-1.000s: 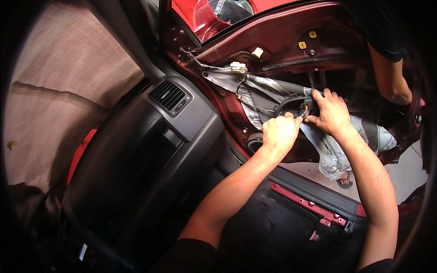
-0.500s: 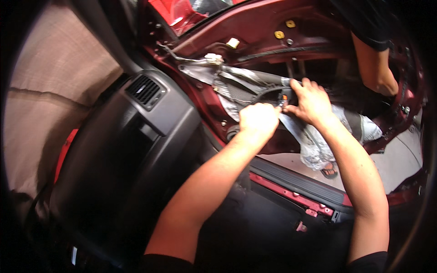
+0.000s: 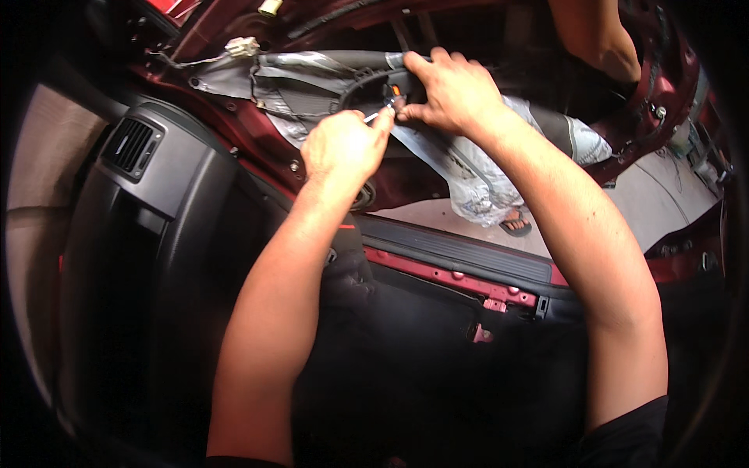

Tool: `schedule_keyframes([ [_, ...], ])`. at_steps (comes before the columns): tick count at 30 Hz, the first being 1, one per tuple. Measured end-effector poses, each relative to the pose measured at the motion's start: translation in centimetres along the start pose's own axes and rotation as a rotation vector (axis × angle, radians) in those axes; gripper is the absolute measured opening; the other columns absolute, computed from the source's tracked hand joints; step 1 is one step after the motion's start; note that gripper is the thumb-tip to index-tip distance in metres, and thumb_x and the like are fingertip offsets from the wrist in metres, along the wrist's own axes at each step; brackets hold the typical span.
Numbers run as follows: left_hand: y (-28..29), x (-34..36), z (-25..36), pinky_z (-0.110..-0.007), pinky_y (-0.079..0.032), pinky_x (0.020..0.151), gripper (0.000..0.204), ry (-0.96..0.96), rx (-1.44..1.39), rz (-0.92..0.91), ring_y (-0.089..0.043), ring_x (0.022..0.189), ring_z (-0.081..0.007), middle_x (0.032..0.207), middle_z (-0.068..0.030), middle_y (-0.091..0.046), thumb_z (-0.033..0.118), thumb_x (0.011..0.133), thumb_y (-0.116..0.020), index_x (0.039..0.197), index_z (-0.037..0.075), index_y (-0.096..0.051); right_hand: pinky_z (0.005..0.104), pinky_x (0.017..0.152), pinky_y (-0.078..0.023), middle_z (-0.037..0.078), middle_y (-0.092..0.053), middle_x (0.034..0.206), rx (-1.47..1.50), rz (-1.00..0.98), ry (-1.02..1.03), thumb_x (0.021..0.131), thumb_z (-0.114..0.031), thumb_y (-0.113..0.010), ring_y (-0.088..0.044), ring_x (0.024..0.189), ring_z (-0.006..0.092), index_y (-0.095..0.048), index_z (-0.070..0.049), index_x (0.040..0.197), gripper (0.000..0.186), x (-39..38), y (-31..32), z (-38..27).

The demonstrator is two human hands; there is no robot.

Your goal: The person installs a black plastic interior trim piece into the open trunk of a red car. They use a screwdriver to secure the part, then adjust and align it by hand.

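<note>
The work is on the inner side of a dark red door (image 3: 243, 125). The task's thing is a dark part (image 3: 403, 80) with a curved rim, around the middle of the door, and it carries a small orange mark (image 3: 395, 91). It lies between the two hands.

The left hand (image 3: 340, 148) is at its lower left side. Its fingers are curled, with the thumb pointing to the part. A thin light piece (image 3: 373, 118) shows at the thumb and forefinger; I cannot tell if the fingers are clamped on it, nor what it is.

The right hand (image 3: 456, 97) is on the right side of the part. Its thumb is near the orange mark and its forefinger reaches the upper edge of the part, so these two stand apart. Whether they grip is hard to see, because the hand covers the right end of the part.

A grey sheet (image 3: 476, 175) hangs toward the lower edge of the door, partly behind the right forearm. Near the front edge is a white connector (image 3: 242, 48) on its wires. At the upper rear corner another person's arm (image 3: 597, 35) enters the door, with its hand out of sight. Below the sheet a foot in a sandal (image 3: 515, 226) shows only partly. The top of the door is cut off by the picture's edge.
</note>
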State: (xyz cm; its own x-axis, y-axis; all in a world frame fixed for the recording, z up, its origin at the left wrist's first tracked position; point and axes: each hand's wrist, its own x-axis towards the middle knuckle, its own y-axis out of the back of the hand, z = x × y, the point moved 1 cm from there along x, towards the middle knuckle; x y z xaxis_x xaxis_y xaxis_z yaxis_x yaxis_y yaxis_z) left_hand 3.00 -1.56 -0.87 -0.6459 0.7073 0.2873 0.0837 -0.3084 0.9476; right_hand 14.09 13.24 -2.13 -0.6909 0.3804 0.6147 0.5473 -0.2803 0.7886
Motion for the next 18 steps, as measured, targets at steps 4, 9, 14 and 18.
schedule_keyframes([
  [4,-0.4,0.4,0.2,-0.049,-0.054,0.087,0.066,0.005,-0.028,0.005,-0.071,0.098,-0.0393,0.095,-0.0232,-0.073,0.066,0.091,-0.056,0.098,0.003,-0.075,0.0485,0.086,-0.055,0.016,-0.064,0.109,0.018,-0.005,-0.014,0.074,-0.061,-0.079,-0.066,0.105,0.0356,-0.056,-0.017,0.129,0.074,0.0,-0.5,0.5],
  [9,-0.6,0.4,-0.3,-0.050,-0.054,0.085,0.069,-0.047,-0.022,0.057,-0.071,0.093,-0.0408,0.087,-0.0250,-0.072,0.067,0.091,-0.056,0.090,0.000,-0.075,0.0486,0.087,-0.055,0.017,-0.064,0.110,0.020,-0.004,-0.008,0.076,-0.061,-0.078,-0.066,0.106,0.0362,-0.056,-0.018,0.131,0.074,0.2,-0.5,0.1],
  [14,-0.8,0.4,-0.5,-0.049,-0.054,0.083,0.068,-0.086,0.003,0.083,-0.071,0.090,-0.0403,0.083,-0.0240,-0.072,0.066,0.091,-0.056,0.088,0.001,-0.075,0.0472,0.088,-0.055,0.017,-0.065,0.113,0.018,-0.003,-0.023,0.078,-0.057,-0.078,-0.066,0.106,0.0335,-0.057,-0.017,0.130,0.068,0.0,-0.5,0.0],
  [18,-0.6,0.5,-0.7,-0.049,-0.054,0.083,0.070,-0.094,0.002,0.093,-0.071,0.092,-0.0394,0.086,-0.0241,-0.072,0.067,0.092,-0.055,0.093,0.000,-0.075,0.0470,0.090,-0.054,0.017,-0.065,0.114,0.025,-0.013,-0.029,0.076,-0.057,-0.081,-0.066,0.108,0.0339,-0.057,-0.017,0.131,0.072,0.0,-0.2,-0.2],
])
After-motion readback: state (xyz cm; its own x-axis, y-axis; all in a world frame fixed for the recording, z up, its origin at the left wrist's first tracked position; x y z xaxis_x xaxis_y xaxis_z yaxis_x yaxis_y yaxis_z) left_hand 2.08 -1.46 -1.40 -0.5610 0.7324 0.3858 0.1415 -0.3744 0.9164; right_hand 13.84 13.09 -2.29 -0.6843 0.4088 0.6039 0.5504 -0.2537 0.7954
